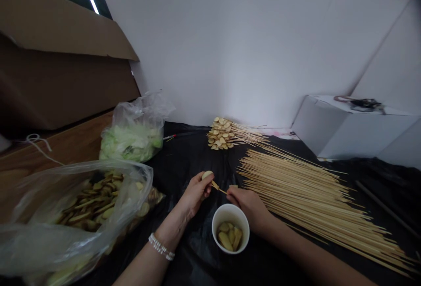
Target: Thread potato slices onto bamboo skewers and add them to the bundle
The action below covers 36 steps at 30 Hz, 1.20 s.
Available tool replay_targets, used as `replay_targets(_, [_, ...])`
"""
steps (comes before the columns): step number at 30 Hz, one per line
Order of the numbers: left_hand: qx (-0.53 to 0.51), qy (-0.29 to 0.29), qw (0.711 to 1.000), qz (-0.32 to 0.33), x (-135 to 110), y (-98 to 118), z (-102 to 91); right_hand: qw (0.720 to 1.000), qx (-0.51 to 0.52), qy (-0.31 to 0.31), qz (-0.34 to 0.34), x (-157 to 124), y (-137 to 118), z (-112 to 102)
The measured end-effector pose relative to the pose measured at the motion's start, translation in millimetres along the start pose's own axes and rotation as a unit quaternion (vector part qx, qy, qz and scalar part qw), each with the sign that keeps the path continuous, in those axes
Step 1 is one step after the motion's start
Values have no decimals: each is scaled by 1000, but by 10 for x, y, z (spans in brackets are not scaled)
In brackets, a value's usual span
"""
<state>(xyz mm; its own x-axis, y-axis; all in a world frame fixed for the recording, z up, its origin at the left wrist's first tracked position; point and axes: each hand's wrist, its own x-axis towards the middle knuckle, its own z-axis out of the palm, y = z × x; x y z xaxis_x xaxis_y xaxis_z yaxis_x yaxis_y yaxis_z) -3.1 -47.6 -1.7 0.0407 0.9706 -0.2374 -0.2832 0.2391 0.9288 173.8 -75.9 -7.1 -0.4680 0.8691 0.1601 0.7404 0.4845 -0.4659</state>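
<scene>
On my feed, my left hand point(196, 192) pinches a pale yellow vegetable slice point(207, 174) while my right hand point(242, 204) pinches a thin bamboo skewer point(220, 188) against it, both just above a round white paper cup point(230, 207) on the black plastic-covered counter point(194, 154).

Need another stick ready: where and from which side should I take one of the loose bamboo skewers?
Pinch one of the loose bamboo skewers near its left end, coming from above on the side of your right hand. The skewers lie flat and close together, but their left ends are staggered, so a single end should be easiest to separate there.
</scene>
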Motion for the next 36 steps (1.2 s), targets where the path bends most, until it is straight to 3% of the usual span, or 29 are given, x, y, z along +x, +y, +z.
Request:
replay_targets(17, [19, -3, 1000, 5, 27, -26, -19, 1000, -20, -6, 7, 9, -3, 4])
replay_targets(36, [5, -18, 999, 32, 6, 1, -4, 999, -20, 42, -18, 5, 49, -42])
